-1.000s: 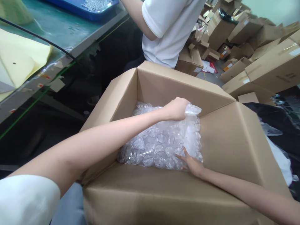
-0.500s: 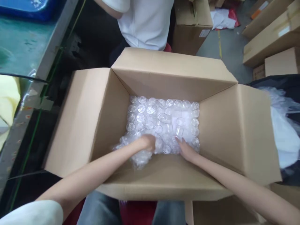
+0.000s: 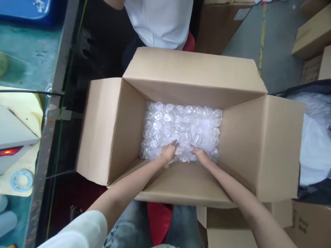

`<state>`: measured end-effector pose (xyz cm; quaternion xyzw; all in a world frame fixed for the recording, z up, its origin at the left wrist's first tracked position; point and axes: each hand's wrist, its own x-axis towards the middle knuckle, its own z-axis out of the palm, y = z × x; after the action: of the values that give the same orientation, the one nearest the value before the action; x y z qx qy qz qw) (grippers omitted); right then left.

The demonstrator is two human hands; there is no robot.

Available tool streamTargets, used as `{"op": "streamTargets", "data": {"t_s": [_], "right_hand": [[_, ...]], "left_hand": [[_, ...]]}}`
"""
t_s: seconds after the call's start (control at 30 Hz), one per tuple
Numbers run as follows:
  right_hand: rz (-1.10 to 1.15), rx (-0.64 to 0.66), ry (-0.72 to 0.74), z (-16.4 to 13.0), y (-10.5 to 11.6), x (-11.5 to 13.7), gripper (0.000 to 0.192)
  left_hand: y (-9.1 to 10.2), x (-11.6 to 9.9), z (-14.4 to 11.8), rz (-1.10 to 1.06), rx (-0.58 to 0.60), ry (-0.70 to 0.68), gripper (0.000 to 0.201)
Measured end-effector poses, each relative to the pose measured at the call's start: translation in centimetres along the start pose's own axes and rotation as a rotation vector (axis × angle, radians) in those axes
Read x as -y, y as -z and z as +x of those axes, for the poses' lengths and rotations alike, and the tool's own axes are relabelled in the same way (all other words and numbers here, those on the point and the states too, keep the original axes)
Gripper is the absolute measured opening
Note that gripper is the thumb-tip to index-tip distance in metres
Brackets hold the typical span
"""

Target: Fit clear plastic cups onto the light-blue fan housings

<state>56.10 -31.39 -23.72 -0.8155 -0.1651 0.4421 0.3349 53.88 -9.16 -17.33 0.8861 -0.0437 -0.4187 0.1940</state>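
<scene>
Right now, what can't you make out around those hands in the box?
All in the head view:
Cardboard box: floor hidden under clear plastic pieces.
Left hand: palm side turned away from the camera.
Co-worker in white: head cut off by the top edge.
White label: print too small to read.

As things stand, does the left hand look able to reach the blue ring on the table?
Probably not from there: the left hand is down inside the open carton, whose left wall and flap lie between it and the blue ring.
</scene>
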Motion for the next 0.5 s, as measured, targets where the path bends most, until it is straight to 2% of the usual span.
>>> {"op": "streamTargets", "data": {"t_s": [0.17, 0.27, 0.4, 0.5], "right_hand": [[-0.053, -0.137, -0.014, -0.1, 1.4, -0.5, 0.019], [-0.066, -0.28, -0.042, -1.1, 3.3, -1.1, 0.019], [-0.117, -0.568, -0.109, -2.8, 6.4, -1.3, 0.02], [-0.172, -0.734, -0.136, -4.2, 7.4, -0.3, 0.024]], "left_hand": [[-3.5, 0.8, -0.4, 0.1, 0.109, -0.128, 0.034], [-4.9, 1.4, -0.1, 0.145, 0.141, -0.207, 0.033], [-5.8, 2.0, 0.7, 0.182, 0.151, -0.284, 0.033], [-5.9, 1.7, 1.7, 0.191, 0.144, -0.298, 0.031]]}}
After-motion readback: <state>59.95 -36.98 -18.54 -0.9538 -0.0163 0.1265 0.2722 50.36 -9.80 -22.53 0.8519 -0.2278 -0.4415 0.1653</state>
